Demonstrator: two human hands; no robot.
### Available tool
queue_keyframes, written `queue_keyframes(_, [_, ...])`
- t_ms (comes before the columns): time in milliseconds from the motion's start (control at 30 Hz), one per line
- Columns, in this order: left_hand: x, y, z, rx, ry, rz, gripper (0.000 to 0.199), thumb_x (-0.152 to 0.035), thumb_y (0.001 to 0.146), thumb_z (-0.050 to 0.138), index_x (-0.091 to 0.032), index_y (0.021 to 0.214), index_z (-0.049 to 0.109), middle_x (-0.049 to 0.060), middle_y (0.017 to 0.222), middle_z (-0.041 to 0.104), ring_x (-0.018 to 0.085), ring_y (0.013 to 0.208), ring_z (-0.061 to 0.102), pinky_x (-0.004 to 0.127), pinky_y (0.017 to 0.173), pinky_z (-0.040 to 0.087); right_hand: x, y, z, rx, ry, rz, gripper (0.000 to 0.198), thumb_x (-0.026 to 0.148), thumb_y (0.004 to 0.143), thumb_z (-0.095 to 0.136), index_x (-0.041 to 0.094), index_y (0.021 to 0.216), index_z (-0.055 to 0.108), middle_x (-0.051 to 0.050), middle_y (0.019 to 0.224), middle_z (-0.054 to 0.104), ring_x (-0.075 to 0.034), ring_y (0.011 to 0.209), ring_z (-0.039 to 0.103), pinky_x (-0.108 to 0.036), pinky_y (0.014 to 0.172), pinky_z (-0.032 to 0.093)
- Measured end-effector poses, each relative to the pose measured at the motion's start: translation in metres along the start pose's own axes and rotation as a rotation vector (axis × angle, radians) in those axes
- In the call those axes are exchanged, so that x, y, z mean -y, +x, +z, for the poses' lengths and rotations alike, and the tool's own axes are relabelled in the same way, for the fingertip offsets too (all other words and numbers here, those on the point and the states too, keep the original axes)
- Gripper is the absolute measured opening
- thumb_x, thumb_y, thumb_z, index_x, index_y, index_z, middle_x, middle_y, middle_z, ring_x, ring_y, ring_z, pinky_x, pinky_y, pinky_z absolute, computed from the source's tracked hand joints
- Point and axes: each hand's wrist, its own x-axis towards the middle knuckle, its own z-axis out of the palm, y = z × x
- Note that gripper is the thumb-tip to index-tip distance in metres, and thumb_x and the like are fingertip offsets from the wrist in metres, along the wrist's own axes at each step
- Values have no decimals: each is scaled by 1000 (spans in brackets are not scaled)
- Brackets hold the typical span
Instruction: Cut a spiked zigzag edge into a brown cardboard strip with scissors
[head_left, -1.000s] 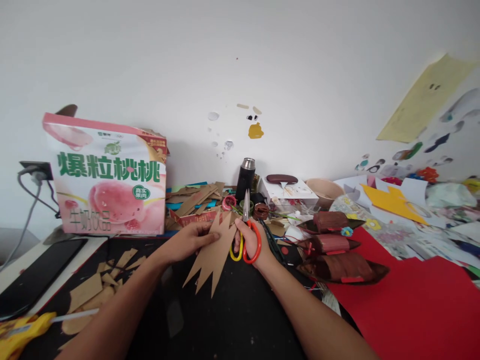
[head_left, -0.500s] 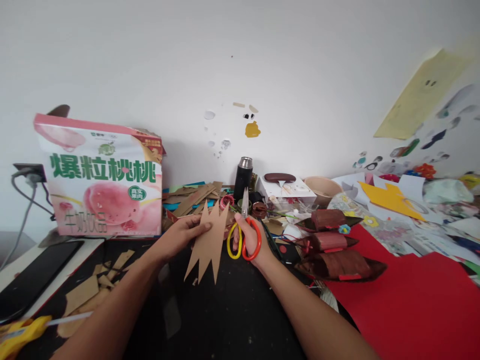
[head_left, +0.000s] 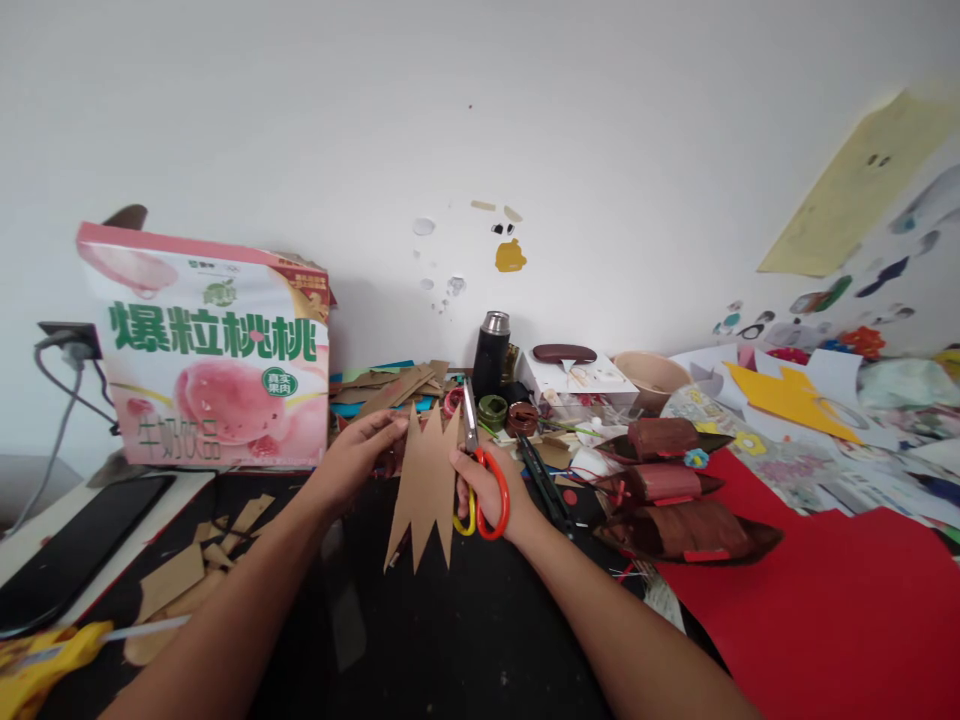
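A flat brown piece of cardboard (head_left: 424, 480), cut into pointed teeth at its top and bottom ends, stands upright in front of me. At its upper left edge is my left hand (head_left: 358, 458), thumb at the rim and the other fingers partly hidden. My right hand (head_left: 489, 492) grips scissors (head_left: 491, 500) with one red and one yellow handle loop, blades pointing up and nearly together. The blades are just right of the cardboard's edge. Fingers of the right hand lie close to that edge; whether they also pinch it, I cannot tell.
A pink drink carton (head_left: 217, 350) stands at the left, with cardboard scraps (head_left: 172, 580) and a yellow glue gun (head_left: 56, 650) before it. Behind my hands is a black flask (head_left: 491, 355). Several brown model boats (head_left: 690, 530) lie right, beside red paper (head_left: 832, 610).
The cardboard has turned a little and shifted right, toward the scissors. My left thumb has slid from its face to its left edge. The scissors have tilted left.
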Motion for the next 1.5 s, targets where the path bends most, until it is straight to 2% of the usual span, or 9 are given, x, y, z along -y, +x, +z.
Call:
queue_keyframes(267, [-5, 0, 0, -105, 25, 50, 52, -64, 65, 88, -18, 80, 67, -5, 53, 54, 11, 46, 46, 23, 45, 34, 2, -8, 5, 68, -51, 15, 44, 63, 85, 73, 23, 92, 55, 8, 50, 57, -14, 36, 53, -22, 37, 43])
queue_keyframes(533, [-5, 3, -1, -153, 50, 67, 51, -59, 62, 89, -17, 85, 72, -5, 59, 57, 11, 49, 48, 25, 47, 37, 1, -8, 7, 79, -58, 24, 44, 62, 85, 73, 23, 92, 53, 9, 50, 55, -13, 35, 51, -22, 38, 43])
queue_keyframes(700, [-2, 3, -3, -165, 54, 78, 42, -56, 70, 84, -19, 74, 65, -5, 53, 53, 11, 46, 46, 24, 46, 35, 1, -10, 8, 91, -67, 44, 43, 60, 86, 72, 23, 96, 53, 10, 49, 55, -13, 35, 51, -21, 38, 43])
queue_keyframes(833, [0, 5, -6, -202, 47, 111, 42, -51, 75, 81, -20, 62, 57, -4, 52, 51, 10, 47, 45, 24, 47, 35, 1, -11, 9, 94, -84, 53, 43, 60, 86, 72, 23, 95, 52, 10, 48, 56, -13, 36, 52, -21, 38, 44])
queue_keyframes(900, [1, 6, -9, -235, -8, 115, 41, -52, 75, 82, -19, 67, 60, -4, 55, 54, 10, 47, 47, 23, 46, 35, 1, -11, 9, 93, -79, 55, 43, 61, 85, 72, 23, 95, 52, 10, 49, 56, -13, 36, 52, -21, 38, 43])
queue_keyframes(967, [3, 8, -11, -252, -78, 101, 43, -57, 74, 83, -18, 80, 66, -2, 61, 59, 11, 49, 51, 23, 45, 35, 1, -10, 9, 90, -69, 54, 44, 62, 85, 72, 23, 95, 53, 9, 49, 56, -13, 36, 52, -21, 38, 43])
queue_keyframes(1100, [7, 9, -14, -158, -157, 30, 59, -67, 72, 84, -16, 98, 69, -1, 71, 64, 12, 52, 56, 22, 45, 37, 2, -7, 7, 64, -40, 65, 45, 64, 82, 72, 23, 92, 53, 10, 47, 54, -13, 34, 51, -21, 37, 44])
queue_keyframes(1267, [5, 3, -10, 25, -52, -28, 52, -66, 74, 84, -18, 85, 66, -1, 61, 61, 11, 48, 53, 22, 45, 36, 4, -7, 7, 40, -26, 45, 44, 62, 82, 71, 23, 88, 53, 9, 47, 55, -12, 34, 51, -21, 37, 44])
queue_keyframes(1500, [-2, 1, -5, -40, -35, -45, 47, -54, 65, 93, -18, 79, 66, -3, 57, 59, 9, 46, 49, 21, 46, 36, 3, -7, 9, 57, -21, 49, 44, 63, 83, 71, 24, 88, 52, 10, 46, 54, -13, 33, 50, -22, 36, 45])
